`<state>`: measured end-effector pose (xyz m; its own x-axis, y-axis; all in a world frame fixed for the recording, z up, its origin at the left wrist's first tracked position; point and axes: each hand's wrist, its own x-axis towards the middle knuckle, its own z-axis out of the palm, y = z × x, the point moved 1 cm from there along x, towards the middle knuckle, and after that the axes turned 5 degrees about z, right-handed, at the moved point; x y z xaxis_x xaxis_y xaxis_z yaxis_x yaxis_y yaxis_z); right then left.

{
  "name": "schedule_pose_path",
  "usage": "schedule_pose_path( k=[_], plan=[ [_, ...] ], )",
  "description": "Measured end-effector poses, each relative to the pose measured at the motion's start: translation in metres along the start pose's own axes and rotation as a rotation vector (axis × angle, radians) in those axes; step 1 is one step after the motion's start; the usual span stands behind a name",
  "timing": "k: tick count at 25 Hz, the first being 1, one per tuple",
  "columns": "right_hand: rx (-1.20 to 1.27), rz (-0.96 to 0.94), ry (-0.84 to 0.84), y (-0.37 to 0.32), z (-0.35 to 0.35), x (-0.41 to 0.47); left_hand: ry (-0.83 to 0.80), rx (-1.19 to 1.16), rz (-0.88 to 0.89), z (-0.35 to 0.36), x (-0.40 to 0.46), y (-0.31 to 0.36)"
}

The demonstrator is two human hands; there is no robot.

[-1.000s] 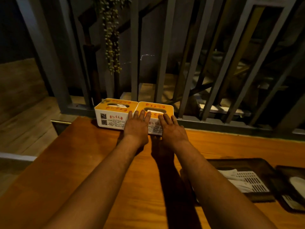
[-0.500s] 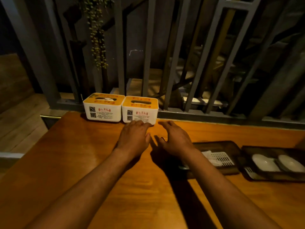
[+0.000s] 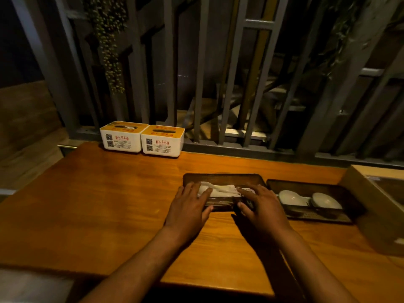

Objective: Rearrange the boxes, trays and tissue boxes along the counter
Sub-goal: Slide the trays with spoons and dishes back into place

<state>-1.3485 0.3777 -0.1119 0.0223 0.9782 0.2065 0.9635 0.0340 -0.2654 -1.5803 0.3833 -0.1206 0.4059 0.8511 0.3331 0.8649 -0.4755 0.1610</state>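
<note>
Two white tissue boxes with orange lids stand side by side at the counter's far left, the left one (image 3: 123, 137) touching the right one (image 3: 161, 142). A dark tray (image 3: 223, 177) holding white spoons (image 3: 220, 190) lies in the middle. My left hand (image 3: 190, 204) and my right hand (image 3: 263, 204) rest on its near half with fingers spread over the top and thumbs at the near rim. To the right of it lies a second dark tray (image 3: 306, 185) with two white spoons (image 3: 290, 196). A cardboard box (image 3: 371, 206) stands at the far right.
The wooden counter (image 3: 98, 204) ends at a grey metal railing (image 3: 229, 148) along its far edge. A hanging plant (image 3: 109, 51) droops behind the tissue boxes. The counter's left end drops off to a wooden floor (image 3: 26, 154).
Both hands left the right tissue box and moved right and toward me onto the first dark tray. The view swung right, bringing the second tray and cardboard box into sight.
</note>
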Motion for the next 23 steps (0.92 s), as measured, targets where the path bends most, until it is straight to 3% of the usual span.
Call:
schedule_pose_path(
  k=[7,14,23],
  plan=[
    [-0.008,-0.062,0.019,-0.014,0.007,0.035,0.008,0.112,-0.130,0.009,0.026,-0.006],
    [0.008,0.016,0.038,-0.030,0.043,0.128,0.017,0.221,-0.110,0.033,0.122,-0.061],
    [-0.192,-0.019,0.052,-0.021,0.087,0.233,0.054,0.256,-0.077,0.069,0.220,-0.119]
  ],
)
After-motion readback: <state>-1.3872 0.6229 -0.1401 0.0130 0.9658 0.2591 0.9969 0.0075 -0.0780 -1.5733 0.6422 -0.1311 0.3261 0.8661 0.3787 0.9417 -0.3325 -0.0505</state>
